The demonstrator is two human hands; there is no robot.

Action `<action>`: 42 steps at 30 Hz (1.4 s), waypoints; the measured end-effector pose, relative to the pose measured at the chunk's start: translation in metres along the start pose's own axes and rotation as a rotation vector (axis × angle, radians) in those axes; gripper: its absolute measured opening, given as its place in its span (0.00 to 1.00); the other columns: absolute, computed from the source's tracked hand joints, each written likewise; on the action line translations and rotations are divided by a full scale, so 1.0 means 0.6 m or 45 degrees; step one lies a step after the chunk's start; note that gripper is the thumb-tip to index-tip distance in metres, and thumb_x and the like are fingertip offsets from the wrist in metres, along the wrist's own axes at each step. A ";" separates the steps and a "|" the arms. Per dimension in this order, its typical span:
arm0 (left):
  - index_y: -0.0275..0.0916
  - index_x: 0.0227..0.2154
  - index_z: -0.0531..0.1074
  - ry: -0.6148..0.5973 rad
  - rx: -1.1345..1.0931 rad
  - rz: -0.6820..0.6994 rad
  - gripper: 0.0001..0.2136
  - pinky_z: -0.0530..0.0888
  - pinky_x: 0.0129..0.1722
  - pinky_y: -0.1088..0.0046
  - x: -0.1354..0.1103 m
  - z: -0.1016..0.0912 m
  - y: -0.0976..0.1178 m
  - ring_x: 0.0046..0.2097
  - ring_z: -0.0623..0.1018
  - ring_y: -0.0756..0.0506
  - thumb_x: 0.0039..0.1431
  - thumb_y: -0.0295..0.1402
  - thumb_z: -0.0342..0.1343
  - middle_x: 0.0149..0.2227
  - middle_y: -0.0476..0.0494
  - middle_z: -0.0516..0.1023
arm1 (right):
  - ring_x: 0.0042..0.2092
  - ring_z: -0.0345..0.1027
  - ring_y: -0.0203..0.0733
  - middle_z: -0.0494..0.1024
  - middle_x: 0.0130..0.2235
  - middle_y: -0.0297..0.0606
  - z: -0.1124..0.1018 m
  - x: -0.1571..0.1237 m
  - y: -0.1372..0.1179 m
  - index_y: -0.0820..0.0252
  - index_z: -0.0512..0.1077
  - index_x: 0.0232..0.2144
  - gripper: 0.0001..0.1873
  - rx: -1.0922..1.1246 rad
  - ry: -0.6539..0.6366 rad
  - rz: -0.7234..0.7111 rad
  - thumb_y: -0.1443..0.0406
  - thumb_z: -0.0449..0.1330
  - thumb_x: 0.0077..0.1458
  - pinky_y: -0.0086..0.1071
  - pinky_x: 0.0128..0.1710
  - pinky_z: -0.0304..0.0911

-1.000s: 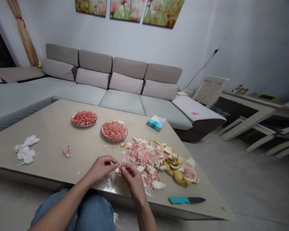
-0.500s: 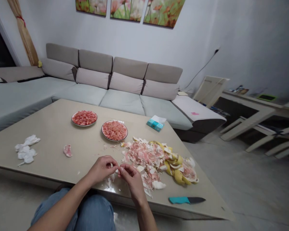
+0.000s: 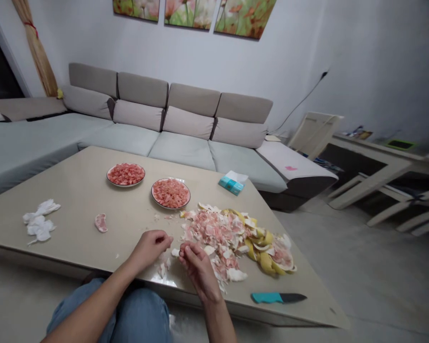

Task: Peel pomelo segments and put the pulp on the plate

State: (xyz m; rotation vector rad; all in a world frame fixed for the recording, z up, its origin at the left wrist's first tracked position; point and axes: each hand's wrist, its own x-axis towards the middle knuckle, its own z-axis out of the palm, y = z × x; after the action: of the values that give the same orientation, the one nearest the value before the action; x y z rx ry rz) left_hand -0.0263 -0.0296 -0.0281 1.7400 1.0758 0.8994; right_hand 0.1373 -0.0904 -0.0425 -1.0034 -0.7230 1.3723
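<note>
In the head view, from where I stand, the bare left hand (image 3: 150, 250) has thumb and forefinger pressed together, just apart from the bare right hand (image 3: 198, 267), its fingertips pinched; whether either grips a scrap, I can't tell. A loose heap of pink-and-white fruit skins (image 3: 218, 228) lies just beyond the right hand: a careless sweep could scatter it, or knock the turquoise-handled, dark-bladed knife (image 3: 268, 297) off the glossy beige table (image 3: 75, 190).

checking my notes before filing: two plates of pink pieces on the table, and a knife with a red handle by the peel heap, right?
Not red: the head view shows a teal handle. The two plates of pink pieces on the table and the knife by the peel heap are right.
</note>
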 end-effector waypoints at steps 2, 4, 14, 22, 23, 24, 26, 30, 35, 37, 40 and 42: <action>0.37 0.25 0.74 0.053 -0.036 -0.055 0.07 0.63 0.28 0.76 0.003 -0.001 -0.007 0.26 0.68 0.49 0.53 0.32 0.53 0.22 0.52 0.71 | 0.32 0.73 0.39 0.78 0.31 0.36 -0.001 0.008 0.001 0.59 0.77 0.32 0.19 -0.047 -0.013 -0.011 0.54 0.72 0.40 0.35 0.37 0.71; 0.38 0.28 0.75 0.109 -0.078 -0.099 0.05 0.63 0.29 0.75 0.005 -0.001 -0.011 0.26 0.68 0.49 0.49 0.30 0.55 0.25 0.52 0.73 | 0.33 0.74 0.40 0.79 0.32 0.37 0.001 0.029 0.001 0.59 0.76 0.32 0.19 -0.119 -0.019 -0.039 0.55 0.73 0.40 0.37 0.39 0.71; 0.37 0.26 0.73 0.241 -0.648 -0.370 0.11 0.67 0.27 0.76 0.025 -0.004 -0.008 0.26 0.70 0.49 0.53 0.40 0.56 0.24 0.49 0.72 | 0.46 0.71 0.44 0.74 0.49 0.42 0.075 0.273 -0.097 0.62 0.70 0.47 0.12 -0.625 0.037 -0.345 0.63 0.58 0.62 0.43 0.45 0.70; 0.35 0.28 0.71 0.145 -1.310 -0.581 0.09 0.75 0.45 0.69 0.027 -0.020 0.005 0.32 0.78 0.49 0.60 0.34 0.53 0.27 0.42 0.76 | 0.42 0.74 0.47 0.81 0.38 0.39 0.041 0.142 -0.043 0.56 0.79 0.35 0.08 -0.826 -0.135 -0.464 0.62 0.63 0.53 0.42 0.47 0.67; 0.34 0.28 0.71 0.131 -1.352 -0.585 0.09 0.75 0.46 0.69 0.026 -0.021 0.005 0.33 0.78 0.49 0.61 0.33 0.52 0.27 0.42 0.76 | 0.43 0.73 0.47 0.81 0.40 0.39 0.037 0.117 -0.036 0.55 0.79 0.36 0.09 -0.834 -0.162 -0.477 0.62 0.63 0.52 0.41 0.47 0.67; 0.34 0.28 0.72 0.120 -1.383 -0.585 0.09 0.75 0.47 0.69 0.024 -0.022 0.005 0.33 0.78 0.49 0.61 0.32 0.51 0.27 0.42 0.76 | 0.44 0.73 0.48 0.80 0.41 0.39 0.035 0.095 -0.030 0.54 0.80 0.37 0.09 -0.844 -0.186 -0.492 0.62 0.64 0.52 0.41 0.46 0.67; 0.34 0.29 0.73 0.102 -1.414 -0.573 0.10 0.75 0.48 0.69 0.022 -0.021 0.004 0.33 0.78 0.50 0.62 0.31 0.50 0.26 0.45 0.75 | 0.47 0.71 0.48 0.79 0.44 0.39 0.037 0.063 -0.023 0.52 0.80 0.39 0.11 -0.865 -0.201 -0.526 0.64 0.65 0.50 0.40 0.47 0.66; 0.34 0.28 0.75 0.036 -1.364 -0.532 0.09 0.75 0.46 0.70 0.014 -0.016 0.008 0.33 0.78 0.50 0.60 0.31 0.53 0.24 0.46 0.75 | 0.46 0.69 0.47 0.77 0.44 0.40 0.048 0.038 -0.012 0.49 0.78 0.43 0.14 -0.863 -0.147 -0.586 0.65 0.65 0.51 0.38 0.44 0.67; 0.32 0.35 0.78 -0.072 -1.152 -0.459 0.11 0.72 0.46 0.71 0.003 -0.014 0.018 0.39 0.79 0.46 0.46 0.29 0.66 0.35 0.40 0.81 | 0.43 0.70 0.46 0.77 0.41 0.40 0.048 0.034 -0.004 0.50 0.79 0.40 0.11 -0.825 -0.055 -0.606 0.63 0.64 0.53 0.37 0.43 0.66; 0.33 0.37 0.77 -0.071 -1.061 -0.421 0.16 0.72 0.46 0.69 0.002 -0.013 0.019 0.40 0.79 0.45 0.43 0.30 0.69 0.36 0.41 0.81 | 0.41 0.71 0.45 0.77 0.41 0.39 0.041 0.031 -0.004 0.52 0.79 0.39 0.09 -0.809 -0.038 -0.586 0.62 0.63 0.54 0.35 0.41 0.67; 0.35 0.37 0.76 -0.069 -0.959 -0.356 0.18 0.72 0.44 0.68 0.004 -0.011 0.019 0.39 0.79 0.44 0.40 0.30 0.70 0.35 0.43 0.81 | 0.39 0.71 0.44 0.77 0.41 0.39 0.030 0.025 -0.006 0.54 0.78 0.38 0.08 -0.800 -0.028 -0.550 0.62 0.64 0.54 0.34 0.39 0.67; 0.35 0.34 0.76 -0.088 -0.910 -0.323 0.16 0.72 0.42 0.69 0.006 -0.009 0.019 0.39 0.79 0.45 0.39 0.30 0.70 0.33 0.44 0.81 | 0.38 0.71 0.43 0.78 0.40 0.39 0.024 0.022 -0.008 0.54 0.78 0.38 0.09 -0.804 -0.016 -0.535 0.62 0.65 0.53 0.33 0.38 0.66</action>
State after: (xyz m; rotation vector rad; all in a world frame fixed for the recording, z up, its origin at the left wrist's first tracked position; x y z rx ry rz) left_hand -0.0266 -0.0276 -0.0152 1.0110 0.7711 0.9074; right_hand 0.1280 -0.0748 -0.0339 -1.2349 -1.3402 0.7905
